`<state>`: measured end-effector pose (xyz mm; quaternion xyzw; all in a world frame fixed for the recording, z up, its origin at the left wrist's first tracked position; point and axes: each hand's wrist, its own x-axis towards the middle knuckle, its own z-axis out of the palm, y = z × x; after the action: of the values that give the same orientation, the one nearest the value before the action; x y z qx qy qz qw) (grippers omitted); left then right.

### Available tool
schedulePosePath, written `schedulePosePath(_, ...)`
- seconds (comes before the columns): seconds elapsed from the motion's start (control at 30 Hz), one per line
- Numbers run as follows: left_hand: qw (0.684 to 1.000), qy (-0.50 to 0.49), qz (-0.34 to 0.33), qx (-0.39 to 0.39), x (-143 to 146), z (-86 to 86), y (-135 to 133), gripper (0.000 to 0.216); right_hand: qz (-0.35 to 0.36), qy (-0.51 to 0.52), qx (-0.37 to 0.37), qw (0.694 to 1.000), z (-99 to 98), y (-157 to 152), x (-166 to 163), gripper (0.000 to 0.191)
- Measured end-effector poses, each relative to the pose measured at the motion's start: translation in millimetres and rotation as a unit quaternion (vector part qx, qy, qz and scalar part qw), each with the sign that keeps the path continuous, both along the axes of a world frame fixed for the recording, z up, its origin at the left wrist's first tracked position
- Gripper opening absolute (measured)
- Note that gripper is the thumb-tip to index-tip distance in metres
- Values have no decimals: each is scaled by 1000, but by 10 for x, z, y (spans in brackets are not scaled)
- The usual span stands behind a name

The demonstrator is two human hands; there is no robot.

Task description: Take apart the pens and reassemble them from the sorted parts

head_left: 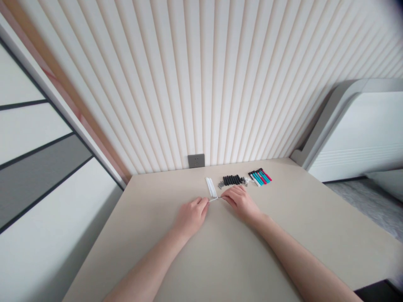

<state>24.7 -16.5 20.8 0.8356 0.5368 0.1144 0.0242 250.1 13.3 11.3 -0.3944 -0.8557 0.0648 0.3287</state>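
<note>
My left hand point(192, 213) is closed in a pinch on one end of a thin white tube point(214, 199), which looks like a pen refill. At the tube's other end my right hand point(239, 202) pinches a small dark tip point(220, 197); whether the tip sits in the tube I cannot tell. Just beyond the fingers lie several more white tubes point(210, 187), side by side. Small grey tips point(221, 184) are heaped beside a row of short black barrels point(231, 180), past my right hand.
Small grey and white parts point(244, 181) lie right of the black barrels. Farther right are several pen barrels point(260, 177) in white, teal and pinkish red with black ends. A dark wall socket point(196, 160) sits behind the beige table point(151, 218). A bed headboard point(355, 130) stands at right.
</note>
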Motion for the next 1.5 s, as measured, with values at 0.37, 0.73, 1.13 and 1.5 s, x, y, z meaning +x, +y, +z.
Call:
schedulePosePath(0.37, 993, -64, -51, 83, -28, -67, 49, 35, 40, 27, -17, 999, -18, -36, -35, 22)
schedulePosePath(0.73, 989, -83, -34, 116, -63, -96, 85, 14, 5, 78, -60, 995, -91, -50, -93, 23)
schedulePosePath(1.13, 985, -137, -7, 105, -88, -97, 98, 7, -147, -57, 15, 987, -165, 194, 49, 33)
schedulePosePath(1.5, 983, -148, -27, 105, -90, -78, 101, 11, -191, -119, 48, 973, -205, 238, 25, 27)
